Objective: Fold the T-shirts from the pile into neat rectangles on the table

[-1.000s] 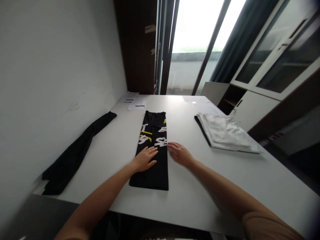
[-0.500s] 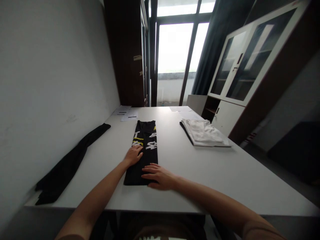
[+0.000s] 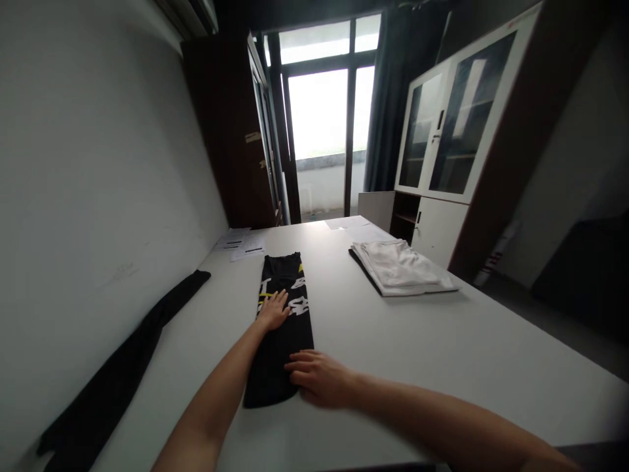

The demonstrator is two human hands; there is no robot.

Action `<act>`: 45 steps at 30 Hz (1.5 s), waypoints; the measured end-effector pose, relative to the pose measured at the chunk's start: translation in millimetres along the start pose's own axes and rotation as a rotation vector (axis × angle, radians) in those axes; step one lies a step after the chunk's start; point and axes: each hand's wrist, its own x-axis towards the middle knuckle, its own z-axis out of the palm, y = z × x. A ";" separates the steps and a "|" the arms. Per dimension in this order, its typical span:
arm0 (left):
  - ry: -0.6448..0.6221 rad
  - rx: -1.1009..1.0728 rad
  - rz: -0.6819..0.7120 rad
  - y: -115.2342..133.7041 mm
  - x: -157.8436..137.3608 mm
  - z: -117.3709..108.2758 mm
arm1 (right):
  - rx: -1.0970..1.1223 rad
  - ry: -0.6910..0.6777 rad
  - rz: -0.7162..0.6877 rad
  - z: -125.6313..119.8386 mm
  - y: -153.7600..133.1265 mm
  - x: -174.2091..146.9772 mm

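A long, narrow folded black garment (image 3: 275, 377) with white and yellow print lies on the table in front of me. My left hand (image 3: 274, 311) rests flat on its printed middle part, fingers spread. My right hand (image 3: 317, 378) lies over its near right corner, with the fingers stretched across the cloth and the thumb mostly hidden. The garment's near edge curves upward toward that hand. Another black garment (image 3: 132, 347) lies lengthwise along the wall on the left.
A stack of folded white clothes (image 3: 400, 265), with a dark layer beneath, sits on the right of the white table (image 3: 383, 367). Printed papers (image 3: 240, 244) lie at the far left. A grey wall (image 3: 122, 196) borders the left side; a white glass-door cabinet (image 3: 437, 144) stands back right.
The camera view has shifted, so the table and garments sit lower. The black garment's near edge, straight before, now bends at its right corner under my right hand. My left hand's fingers are more spread.
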 end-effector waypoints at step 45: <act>0.300 -0.735 -0.073 36.7 -137.1 -14.4 | 1.074 0.598 0.743 -22.2 48.9 -1.9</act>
